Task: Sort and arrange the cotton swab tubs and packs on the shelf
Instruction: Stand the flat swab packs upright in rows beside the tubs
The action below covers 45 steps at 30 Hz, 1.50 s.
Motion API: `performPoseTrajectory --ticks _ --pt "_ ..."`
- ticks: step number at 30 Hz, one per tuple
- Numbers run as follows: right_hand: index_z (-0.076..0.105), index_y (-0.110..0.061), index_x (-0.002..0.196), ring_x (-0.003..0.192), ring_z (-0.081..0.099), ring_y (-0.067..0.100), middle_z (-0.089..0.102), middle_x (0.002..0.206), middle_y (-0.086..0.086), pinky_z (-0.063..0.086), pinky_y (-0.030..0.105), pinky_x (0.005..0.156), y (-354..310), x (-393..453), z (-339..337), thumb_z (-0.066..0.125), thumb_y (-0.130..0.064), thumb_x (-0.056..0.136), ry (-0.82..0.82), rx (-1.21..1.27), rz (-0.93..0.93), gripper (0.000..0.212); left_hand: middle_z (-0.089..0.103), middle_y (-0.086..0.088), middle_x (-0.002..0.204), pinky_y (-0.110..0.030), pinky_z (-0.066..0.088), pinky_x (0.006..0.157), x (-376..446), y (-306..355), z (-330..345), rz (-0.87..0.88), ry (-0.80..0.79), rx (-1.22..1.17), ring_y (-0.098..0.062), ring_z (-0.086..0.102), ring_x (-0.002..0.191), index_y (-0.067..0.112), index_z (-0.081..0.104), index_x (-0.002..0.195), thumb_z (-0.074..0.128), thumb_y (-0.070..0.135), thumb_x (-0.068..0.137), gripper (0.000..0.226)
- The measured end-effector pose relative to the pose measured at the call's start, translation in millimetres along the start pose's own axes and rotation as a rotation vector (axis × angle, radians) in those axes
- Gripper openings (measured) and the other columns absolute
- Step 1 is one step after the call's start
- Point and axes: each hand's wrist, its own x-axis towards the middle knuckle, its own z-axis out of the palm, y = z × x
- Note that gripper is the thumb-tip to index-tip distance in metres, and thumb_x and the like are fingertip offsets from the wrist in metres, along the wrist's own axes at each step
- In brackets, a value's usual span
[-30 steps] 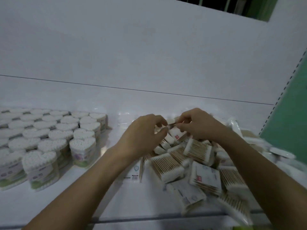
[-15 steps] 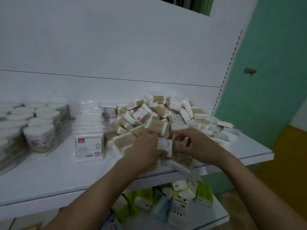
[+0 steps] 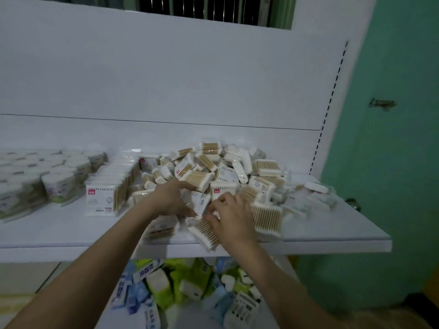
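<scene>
White shelf (image 3: 59, 233) carries a loose heap of clear swab packs (image 3: 213, 172), wooden sticks showing. Left hand (image 3: 172, 198) and right hand (image 3: 234, 216) together pinch one pack (image 3: 201, 201).

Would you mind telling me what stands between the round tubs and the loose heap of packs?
In the head view, a neat row of upright packs stands between the tubs and the heap.
</scene>
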Motion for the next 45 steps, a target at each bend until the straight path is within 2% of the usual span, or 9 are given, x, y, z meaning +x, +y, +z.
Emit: performPoseTrajectory --ticks 5,12,18,20,24,29,33,39,45 --pt "0.072 -0.022 0.098 0.105 0.051 0.025 0.06 0.11 0.0 0.043 0.04 0.087 7.8 -1.0 5.1 0.062 -0.035 0.093 0.1 -0.024 -0.05 0.017 0.05 -0.009 0.137 -0.018 0.043 0.069 -6.1 11.3 6.0 -0.031 0.105 -0.21 -0.016 0.05 0.102 0.02 0.058 0.133 0.078 0.006 0.075 0.063" --pt "0.073 -0.021 0.098 0.105 0.051 0.024 0.061 0.107 -0.001 0.042 0.04 0.085 10.6 -0.4 6.9 0.062 -0.037 0.093 0.116 0.029 -0.022 0.02 0.053 -0.004 0.118 -0.034 0.05 0.091 -12.7 22.3 16.0 0.023 0.413 -0.303 -0.023 0.055 0.109 0.026 0.069 0.117 0.078 0.005 0.075 0.047" --pt "0.062 -0.02 0.121 0.113 0.048 0.019 0.061 0.118 -0.003 0.041 0.034 0.092 16.9 1.3 -8.5 0.045 -0.036 0.102 0.002 0.062 -0.068 0.03 0.055 0.004 0.11 -0.018 0.053 0.057 -31.6 13.0 -13.7 0.102 0.452 -0.475 -0.011 0.058 0.087 0.03 0.061 0.11 0.081 0.003 0.074 0.049" --pt "0.062 -0.02 0.121 0.111 0.05 0.018 0.062 0.116 -0.003 0.041 0.033 0.09 17.2 4.0 -16.7 0.046 -0.034 0.102 -0.034 0.063 -0.088 0.028 0.055 0.005 0.106 -0.014 0.051 0.059 -38.3 8.9 -24.9 0.103 0.437 -0.517 -0.009 0.058 0.087 0.026 0.054 0.113 0.083 0.001 0.07 0.058" --pt "0.062 -0.023 0.122 0.107 0.054 0.017 0.062 0.115 -0.005 0.046 0.034 0.088 17.1 7.5 -29.5 0.051 -0.029 0.101 -0.128 0.07 -0.134 0.024 0.061 -0.003 0.105 -0.031 0.057 0.074 -46.8 -6.1 -45.5 0.073 0.414 -0.549 -0.018 0.063 0.092 0.028 0.054 0.108 0.087 0.005 0.067 0.058" --pt "0.063 -0.022 0.115 0.096 0.06 0.013 0.065 0.109 -0.007 0.051 0.034 0.081 0.5 22.9 -46.1 0.05 -0.03 0.101 -0.07 0.101 -0.11 0.021 0.069 -0.003 0.095 -0.016 0.051 0.06 -41.0 -27.2 -72.4 0.094 0.435 -0.581 -0.01 0.066 0.077 0.017 0.068 0.094 0.083 0.001 0.071 0.032" --pt "0.065 -0.024 0.113 0.082 0.063 0.005 0.066 0.102 -0.012 0.055 0.031 0.076 -31.3 62.4 -56.5 0.058 -0.029 0.099 -0.027 0.43 -0.08 0.016 0.07 -0.004 0.088 -0.011 0.049 0.056 -22.8 -42.0 -95.8 0.119 0.441 -0.561 -0.001 0.065 0.066 0.008 0.07 0.09 0.084 -0.001 0.069 0.027" --pt "0.051 -0.031 0.135 0.082 0.062 0.011 0.054 0.122 -0.013 0.049 0.03 0.073 -83.7 145.2 -49.2 0.067 -0.036 0.092 -0.077 0.493 -0.108 0.046 0.072 -0.003 0.081 -0.02 0.052 0.065 19.3 -66.3 -122.9 0.214 0.399 -0.547 -0.01 0.065 0.068 0.014 0.072 0.086 0.089 0.007 0.064 0.029" --pt "0.068 -0.022 0.111 0.075 0.065 0.011 0.065 0.109 -0.003 0.047 0.019 0.062 -107.5 211.2 -1.1 0.072 -0.016 0.089 -0.092 0.395 -0.052 0.023 0.069 0.001 0.09 -0.027 0.054 0.071 71.5 -110.7 -137.7 0.283 0.375 -0.545 -0.012 0.064 0.071 0.017 0.069 0.104 0.085 0.007 0.071 0.039"
